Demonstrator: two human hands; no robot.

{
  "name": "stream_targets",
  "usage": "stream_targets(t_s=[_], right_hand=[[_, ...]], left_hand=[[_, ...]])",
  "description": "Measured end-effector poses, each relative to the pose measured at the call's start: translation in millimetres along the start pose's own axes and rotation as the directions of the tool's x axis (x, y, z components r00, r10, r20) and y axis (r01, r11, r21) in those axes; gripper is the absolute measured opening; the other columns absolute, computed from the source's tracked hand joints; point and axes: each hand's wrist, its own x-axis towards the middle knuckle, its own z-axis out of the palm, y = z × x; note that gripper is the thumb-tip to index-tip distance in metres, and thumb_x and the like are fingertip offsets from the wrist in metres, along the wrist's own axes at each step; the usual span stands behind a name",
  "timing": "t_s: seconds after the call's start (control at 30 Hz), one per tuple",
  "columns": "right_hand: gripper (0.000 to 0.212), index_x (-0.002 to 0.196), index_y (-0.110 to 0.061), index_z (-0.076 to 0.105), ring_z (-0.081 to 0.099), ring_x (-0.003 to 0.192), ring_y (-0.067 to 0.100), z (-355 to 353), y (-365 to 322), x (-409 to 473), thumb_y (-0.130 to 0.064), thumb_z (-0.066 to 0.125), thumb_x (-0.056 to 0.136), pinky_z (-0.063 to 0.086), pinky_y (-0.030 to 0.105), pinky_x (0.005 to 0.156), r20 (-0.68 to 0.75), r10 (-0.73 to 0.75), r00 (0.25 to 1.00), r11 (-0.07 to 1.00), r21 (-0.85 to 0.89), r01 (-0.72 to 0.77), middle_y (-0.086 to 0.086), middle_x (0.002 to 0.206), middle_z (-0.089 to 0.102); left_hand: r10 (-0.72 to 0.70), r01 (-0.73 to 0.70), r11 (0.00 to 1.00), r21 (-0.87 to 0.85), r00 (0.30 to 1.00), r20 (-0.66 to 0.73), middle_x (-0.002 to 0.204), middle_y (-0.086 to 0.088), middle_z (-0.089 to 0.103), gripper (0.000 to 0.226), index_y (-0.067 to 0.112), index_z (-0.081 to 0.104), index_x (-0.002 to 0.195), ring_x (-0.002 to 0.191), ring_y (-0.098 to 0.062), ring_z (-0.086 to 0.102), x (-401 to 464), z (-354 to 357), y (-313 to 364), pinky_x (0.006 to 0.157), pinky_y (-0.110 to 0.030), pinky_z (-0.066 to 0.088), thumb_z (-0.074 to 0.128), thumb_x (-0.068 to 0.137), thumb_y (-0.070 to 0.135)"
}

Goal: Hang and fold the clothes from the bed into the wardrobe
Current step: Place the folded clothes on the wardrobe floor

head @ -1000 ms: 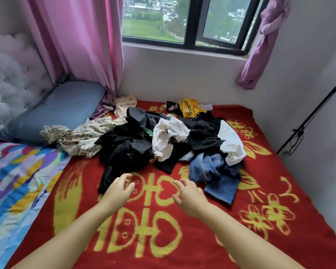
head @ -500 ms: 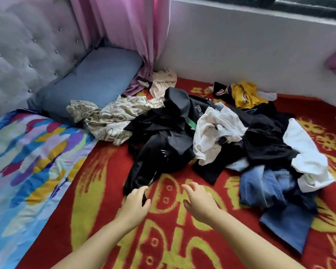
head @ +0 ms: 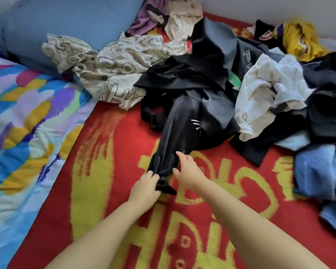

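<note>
Left hand (head: 145,188) gripping near end of black garment (head: 179,121), stretched out from clothes pile (head: 260,90) on red blanket (head: 109,152). Right hand (head: 188,171) just beside, fingers loosely spread, touching same cloth, holding nothing. Pillow (head: 62,22) at back left, quilt (head: 23,129) at left.

Blue pillow (head: 66,20) beside a multicoloured quilt (head: 23,133), white wall (head: 270,6) behind.

Counts: two hands, left hand (head: 145,188) and right hand (head: 190,172). One heap of clothes (head: 241,90) beyond them, item count unclear. One blue pillow (head: 66,22) far left of hands. One red blanket (head: 113,171) under them, one multicoloured quilt (head: 23,123) at left.
</note>
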Motion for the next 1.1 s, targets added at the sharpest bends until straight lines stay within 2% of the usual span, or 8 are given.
stream_targets(t_s=[0.2, 0.3, 0.37, 0.53, 0.63, 0.77, 0.9, 1.1], right_hand=[[0.077, 0.153, -0.02, 0.01, 0.042, 0.133, 0.027, 4.5, 10.9, -13.0, -0.047, 0.051, 0.094, 0.036, 0.033, 0.103, -0.04, 0.363, 0.931, 0.692, 0.681, -0.24, 0.005, 0.149, 0.038], [0.069, 0.144, -0.011, 0.038, 0.05, 0.125, 0.027, -23.4, 11.9, -17.0, -0.052, 0.055, 0.091, 0.041, 0.04, 0.106, 0.009, 0.51, 0.86, 0.394, 0.887, -0.243, 0.007, 0.141, 0.05], [0.05, 0.127, -0.011, 0.057, 0.061, 0.107, 0.024, -33.7, 8.4, -35.9, -0.046, 0.056, 0.092, 0.048, 0.037, 0.097, 0.042, 0.445, 0.895, 0.385, 0.893, -0.233, 0.006, 0.12, 0.064], [0.025, 0.077, -0.017, 0.049, 0.043, 0.065, 0.008, -21.8, 6.8, -111.0, -0.028, 0.046, 0.099, 0.034, 0.012, 0.055, -0.095, 0.282, 0.955, 0.67, 0.731, -0.125, -0.006, 0.069, 0.045], [0.031, 0.07, -0.019, 0.037, 0.031, 0.055, 0.004, -18.5, 24.1, -163.5, -0.027, 0.047, 0.099, 0.025, 0.017, 0.047, -0.13, 0.152, 0.98, 0.787, 0.615, -0.04, -0.006, 0.064, 0.033], [0.04, 0.06, -0.026, 0.035, 0.03, 0.056, 0.008, -17.8, 72.5, -224.2, -0.041, 0.049, 0.094, 0.026, 0.026, 0.054, 0.189, 0.031, 0.982, 0.929, 0.356, -0.098, -0.014, 0.058, 0.03], [0.036, 0.062, -0.021, 0.042, 0.037, 0.061, 0.013, -24.2, 113.9, -277.4, -0.043, 0.052, 0.089, 0.03, 0.032, 0.06, 0.567, 0.043, 0.823, 0.999, -0.051, -0.017, -0.01, 0.06, 0.037], [0.026, 0.092, -0.02, 0.065, 0.059, 0.078, 0.026, -19.4, 152.5, -333.1, -0.041, 0.053, 0.082, 0.049, 0.034, 0.073, 0.802, 0.334, 0.496, 0.863, -0.471, 0.18, 0.009, 0.091, 0.065]], left_hand=[[0.191, -0.099, 0.902, -0.421, 0.964, 0.183, 0.083, -0.002, 0.063, 0.026, 0.013, 0.064, 0.078, 0.08, -0.019, 0.061, -69.6, -14.5, 44.0, 0.069, -0.032, 0.047, 0.057, 0.068, 0.036], [0.342, -0.161, 0.875, -0.456, 0.872, 0.349, 0.07, 0.002, 0.06, 0.023, 0.02, 0.057, 0.068, 0.065, -0.01, 0.055, -101.1, -18.8, 69.8, 0.059, -0.027, 0.042, 0.053, 0.063, 0.041], [0.403, -0.141, 0.858, -0.494, 0.783, 0.475, 0.059, 0.012, 0.054, 0.018, 0.023, 0.052, 0.063, 0.054, -0.003, 0.049, -120.3, -20.1, 82.5, 0.053, -0.022, 0.04, 0.056, 0.065, 0.04], [0.407, -0.14, 0.882, -0.45, 0.706, 0.579, 0.085, 0.019, 0.048, 0.01, 0.046, 0.054, 0.078, 0.082, -0.004, 0.049, -154.0, -5.2, 69.4, 0.07, -0.021, 0.038, 0.053, 0.071, 0.039], [0.242, 0.07, 0.837, -0.542, 0.842, 0.482, 0.12, 0.009, 0.053, 0.045, 0.037, 0.052, 0.114, 0.107, -0.005, 0.052, -164.6, -0.7, 59.5, 0.087, -0.011, 0.041, 0.05, 0.07, 0.033], [-0.051, 0.087, 0.806, -0.586, 0.996, 0.078, 0.13, -0.009, 0.047, 0.045, 0.024, 0.043, 0.13, 0.121, -0.018, 0.048, -145.5, -14.5, 67.8, 0.098, -0.024, 0.038, 0.058, 0.088, 0.016], [-0.018, -0.018, 0.911, -0.413, 0.996, -0.085, 0.15, -0.007, 0.022, 0.077, 0.02, 0.019, 0.151, 0.139, -0.021, 0.026, -113.7, -22.7, 96.0, 0.113, -0.036, 0.026, 0.063, 0.088, 0.03], [0.071, -0.096, 0.99, 0.108, 0.974, 0.215, 0.16, -0.006, -0.012, 0.095, 0.02, 0.0, 0.154, 0.148, -0.023, -0.009, -103.7, 38.6, 134.3, 0.118, -0.046, 0.014, 0.062, 0.086, 0.047]])
